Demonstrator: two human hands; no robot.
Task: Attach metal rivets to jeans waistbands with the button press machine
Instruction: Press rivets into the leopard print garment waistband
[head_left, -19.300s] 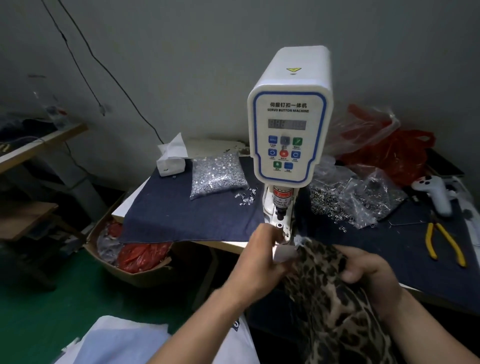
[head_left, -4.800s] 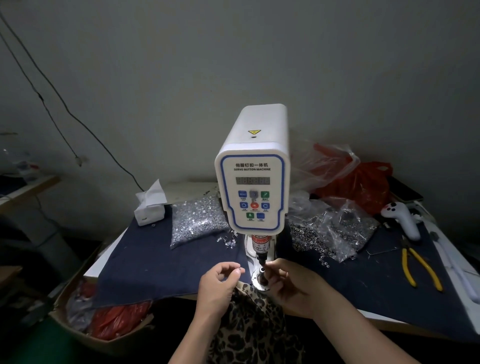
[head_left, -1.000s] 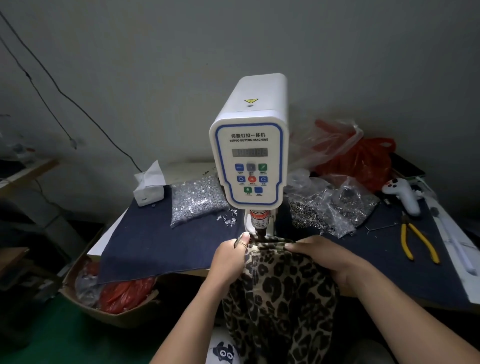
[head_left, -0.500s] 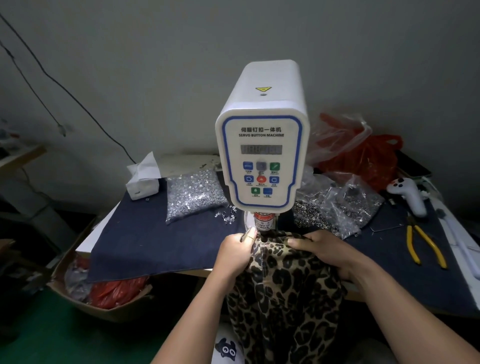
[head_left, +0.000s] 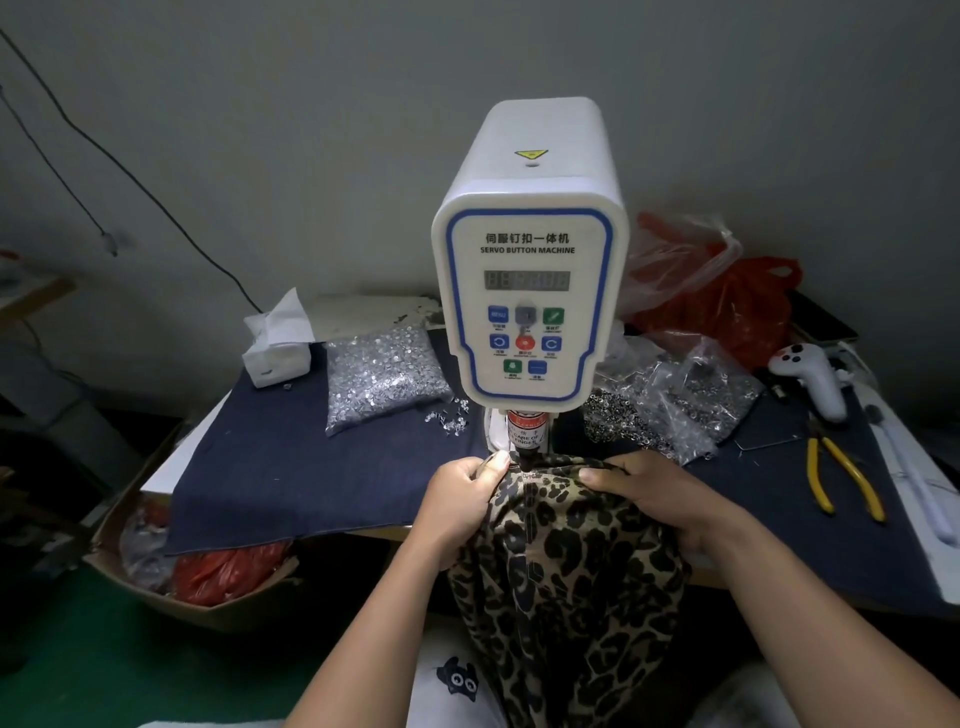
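Waistband (head_left: 545, 470) raised to press, stretched between both hands (head_left: 462, 493)

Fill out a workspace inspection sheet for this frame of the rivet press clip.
Surface: table covered by dark denim cloth.
Job's things: button machine upright; leopard-print waistband stretched under its press head; bag of silver rivets to the left, bags of dark metal parts to the right.
Clutter: tissue box, yellow pliers, white controller, red plastic bags.
Hands: left hand and right hand grip the waistband either side of the head.
Cables: black cable along the wall.
Surroundings: cardboard box on green floor.
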